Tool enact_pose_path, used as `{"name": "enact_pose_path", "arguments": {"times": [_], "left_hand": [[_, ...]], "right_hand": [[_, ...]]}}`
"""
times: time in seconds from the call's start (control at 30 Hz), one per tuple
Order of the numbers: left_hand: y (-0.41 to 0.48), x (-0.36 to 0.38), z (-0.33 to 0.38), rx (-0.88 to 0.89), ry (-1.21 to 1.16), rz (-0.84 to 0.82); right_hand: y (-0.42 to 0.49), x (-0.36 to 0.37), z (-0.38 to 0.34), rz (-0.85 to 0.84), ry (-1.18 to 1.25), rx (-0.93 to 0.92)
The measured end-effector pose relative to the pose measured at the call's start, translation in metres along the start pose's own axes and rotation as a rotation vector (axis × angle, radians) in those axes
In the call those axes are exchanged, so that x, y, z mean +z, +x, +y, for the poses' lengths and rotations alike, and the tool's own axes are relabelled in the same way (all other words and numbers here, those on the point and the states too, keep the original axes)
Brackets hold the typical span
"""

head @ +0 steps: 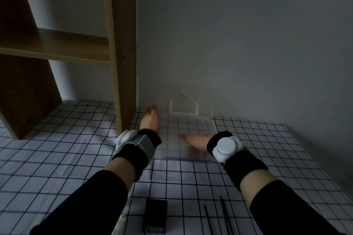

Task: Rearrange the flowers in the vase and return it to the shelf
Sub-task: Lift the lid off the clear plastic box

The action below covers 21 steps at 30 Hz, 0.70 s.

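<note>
tablecloth under left hand, right hand: white, black grid | shelf left of them: brown | wall beyond: grey | sleeves: black

Our left hand stretches straight ahead, its fingertips hidden from us; our right hand lies flat, pointing left.

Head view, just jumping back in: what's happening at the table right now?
A person reaches both hands over the checked tablecloth toward a clear plastic box against the wall, right of the wooden shelf. The left hand is at its left side, the right hand flat at its near part; neither plainly grips it. No vase or flowers show. A small black box and thin black sticks lie nearer the person.
</note>
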State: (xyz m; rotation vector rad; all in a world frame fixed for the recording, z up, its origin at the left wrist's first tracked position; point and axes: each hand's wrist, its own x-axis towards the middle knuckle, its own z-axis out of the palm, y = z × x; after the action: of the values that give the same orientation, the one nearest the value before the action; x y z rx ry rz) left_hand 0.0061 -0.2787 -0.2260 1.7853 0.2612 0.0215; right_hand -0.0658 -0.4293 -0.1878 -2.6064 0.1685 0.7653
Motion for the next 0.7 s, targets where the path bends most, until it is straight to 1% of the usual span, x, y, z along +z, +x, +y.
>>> {"name": "enact_pose_path", "arguments": {"times": [0.17,0.4,0.57,0.7], "left_hand": [[-0.0001,-0.0006,-0.001,-0.012,-0.028,0.007],[-0.0019,-0.0013,-0.0008,0.007,-0.065,0.008],[-0.0004,-0.0008,-0.0011,0.005,-0.04,-0.007],[0.0007,-0.0005,-0.0021,-0.012,-0.052,0.006]], "right_hand": [[0.0014,0.0009,-0.0016,-0.017,0.012,0.024],[0.0048,0.0016,-0.0012,0.016,0.018,0.011],[0.0055,-0.005,0.0004,0.003,-0.111,-0.029],[0.0083,-0.0078,0.002,-0.01,-0.165,-0.035]]}}
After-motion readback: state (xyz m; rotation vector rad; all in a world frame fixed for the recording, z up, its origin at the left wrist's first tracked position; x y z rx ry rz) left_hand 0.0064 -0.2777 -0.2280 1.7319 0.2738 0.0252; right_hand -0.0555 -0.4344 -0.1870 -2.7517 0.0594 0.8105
